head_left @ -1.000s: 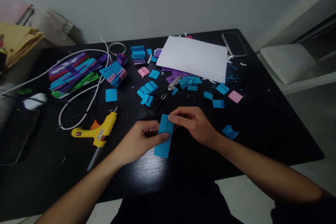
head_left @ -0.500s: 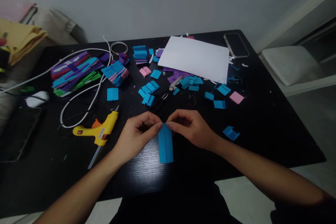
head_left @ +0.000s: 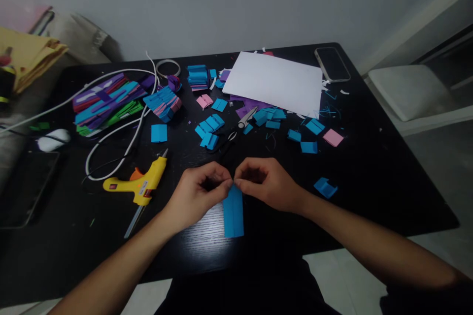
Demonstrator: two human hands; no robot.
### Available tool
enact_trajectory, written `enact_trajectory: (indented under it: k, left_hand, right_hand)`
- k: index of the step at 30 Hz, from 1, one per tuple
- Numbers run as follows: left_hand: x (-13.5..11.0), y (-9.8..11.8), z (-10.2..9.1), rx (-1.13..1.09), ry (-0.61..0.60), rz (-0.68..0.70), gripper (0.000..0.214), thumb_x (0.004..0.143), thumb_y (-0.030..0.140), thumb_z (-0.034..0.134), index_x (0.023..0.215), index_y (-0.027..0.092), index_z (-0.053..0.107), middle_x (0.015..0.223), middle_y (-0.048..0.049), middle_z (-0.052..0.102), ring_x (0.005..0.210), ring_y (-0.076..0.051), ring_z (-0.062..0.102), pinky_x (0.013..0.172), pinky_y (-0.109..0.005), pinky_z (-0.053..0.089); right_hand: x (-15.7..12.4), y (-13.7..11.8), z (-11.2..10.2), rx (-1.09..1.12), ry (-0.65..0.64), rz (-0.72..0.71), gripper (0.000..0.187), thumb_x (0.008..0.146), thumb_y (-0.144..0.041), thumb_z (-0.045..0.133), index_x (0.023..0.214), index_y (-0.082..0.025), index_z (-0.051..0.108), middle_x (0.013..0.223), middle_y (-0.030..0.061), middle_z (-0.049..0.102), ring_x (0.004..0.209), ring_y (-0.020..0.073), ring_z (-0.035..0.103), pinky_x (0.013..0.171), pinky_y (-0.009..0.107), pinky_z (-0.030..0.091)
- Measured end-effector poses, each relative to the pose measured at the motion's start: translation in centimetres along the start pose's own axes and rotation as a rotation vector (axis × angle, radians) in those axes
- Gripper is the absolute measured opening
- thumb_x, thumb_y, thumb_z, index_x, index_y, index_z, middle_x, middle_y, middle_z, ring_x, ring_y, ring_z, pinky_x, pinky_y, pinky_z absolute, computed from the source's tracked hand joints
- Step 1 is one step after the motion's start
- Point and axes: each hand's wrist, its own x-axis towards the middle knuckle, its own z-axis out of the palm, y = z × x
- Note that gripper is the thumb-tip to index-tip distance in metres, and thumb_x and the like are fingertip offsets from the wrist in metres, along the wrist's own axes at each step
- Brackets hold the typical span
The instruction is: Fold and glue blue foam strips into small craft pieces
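A strip of blue paper (head_left: 233, 214) with a lengthwise crease hangs toward me from my fingertips, over the front part of the black table. My left hand (head_left: 201, 187) pinches its upper left corner between thumb and forefinger. At the upper right corner, my right hand (head_left: 266, 183) does the same, so the two thumbs almost meet. The fingers cover the strip's top edge. Beyond my hands lie folded blue paper pieces (head_left: 210, 127) and dark-handled scissors (head_left: 247, 118). One more folded blue piece (head_left: 325, 187) rests to the right of my right hand.
Left of my hands lies a yellow glue gun (head_left: 148, 179); a white cable (head_left: 88, 157) loops behind it. Bundled coloured strips (head_left: 111, 101), a white sheet (head_left: 275, 81) and a phone (head_left: 332, 64) occupy the table's back. Another phone (head_left: 27, 189) and a white mouse (head_left: 53, 140) are at far left.
The blue strip has shifted slightly toward me. My fingertips have come closer together and now cover more of its top edge.
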Motion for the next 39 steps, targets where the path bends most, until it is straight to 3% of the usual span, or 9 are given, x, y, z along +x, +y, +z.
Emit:
enact_trajectory:
  k: [7, 11, 16, 23, 26, 31, 39]
  left_hand:
    - [0.1, 0.1, -0.9, -0.038, 0.072, -0.006, 0.013, 0.088, 0.027, 0.069, 0.081, 0.016, 0.07, 0.069, 0.0012, 0.064, 0.063, -0.011, 0.057, 0.06, -0.021, 0.045]
    - [0.2, -0.1, -0.5, -0.059, 0.063, -0.03, 0.015, 0.089, 0.03, 0.071, 0.085, 0.016, 0.071, 0.067, 0.0019, 0.063, 0.062, -0.011, 0.056, 0.059, -0.02, 0.044]
    - [0.2, -0.2, -0.4, -0.073, 0.038, -0.035, 0.017, 0.091, 0.032, 0.069, 0.086, 0.016, 0.071, 0.068, 0.0016, 0.064, 0.063, -0.011, 0.057, 0.06, -0.021, 0.044]
    - [0.6, 0.2, -2.0, -0.051, 0.111, -0.026, 0.016, 0.089, 0.029, 0.069, 0.079, 0.016, 0.067, 0.065, 0.0011, 0.065, 0.061, -0.011, 0.056, 0.06, -0.022, 0.044]
    - [0.6, 0.3, -1.6, -0.062, 0.13, -0.011, 0.018, 0.091, 0.032, 0.069, 0.084, 0.016, 0.068, 0.068, 0.0011, 0.065, 0.063, -0.011, 0.056, 0.06, -0.022, 0.045]
    - [0.2, -0.1, -0.8, -0.006, 0.051, 0.037, 0.02, 0.094, 0.035, 0.068, 0.087, 0.016, 0.07, 0.067, 0.0031, 0.057, 0.063, -0.011, 0.052, 0.059, -0.022, 0.042]
    - [0.2, -0.1, -0.7, 0.138, 0.038, 0.069, 0.027, 0.1, 0.042, 0.061, 0.092, 0.018, 0.069, 0.072, 0.0017, 0.06, 0.066, -0.013, 0.055, 0.062, -0.024, 0.044]
  right_hand:
    - [0.4, -0.2, -1.1, 0.073, 0.035, 0.038, 0.013, 0.082, -0.027, 0.075, 0.08, -0.016, 0.069, 0.068, 0.0003, 0.069, 0.062, 0.0136, 0.065, 0.062, 0.027, 0.051]
    - [0.3, 0.0, -0.4, 0.115, 0.026, 0.034, 0.019, 0.081, -0.031, 0.08, 0.086, -0.015, 0.072, 0.077, 0.0016, 0.071, 0.07, 0.0142, 0.066, 0.068, 0.028, 0.052]
    - [0.2, 0.2, 0.0, 0.047, 0.028, 0.009, 0.016, 0.083, -0.031, 0.079, 0.084, -0.015, 0.074, 0.074, 0.0003, 0.068, 0.067, 0.0125, 0.06, 0.063, 0.026, 0.046]
    - [0.8, -0.2, -1.4, -0.001, 0.157, -0.045, 0.016, 0.084, -0.032, 0.076, 0.08, -0.017, 0.072, 0.074, 0.0001, 0.066, 0.067, 0.0129, 0.059, 0.063, 0.026, 0.047]
    - [0.7, -0.1, -0.9, 0.038, 0.121, -0.017, 0.018, 0.083, -0.034, 0.077, 0.082, -0.017, 0.073, 0.076, 0.0007, 0.068, 0.069, 0.0135, 0.061, 0.065, 0.027, 0.049]
    - [0.3, 0.2, 0.0, 0.057, 0.054, 0.002, 0.019, 0.081, -0.034, 0.08, 0.082, -0.016, 0.074, 0.075, 0.0004, 0.069, 0.068, 0.0127, 0.061, 0.065, 0.026, 0.048]
    - [0.7, 0.0, -0.2, 0.064, 0.06, 0.038, 0.024, 0.08, -0.038, 0.082, 0.081, -0.016, 0.074, 0.073, 0.0, 0.069, 0.067, 0.0131, 0.063, 0.065, 0.026, 0.051]
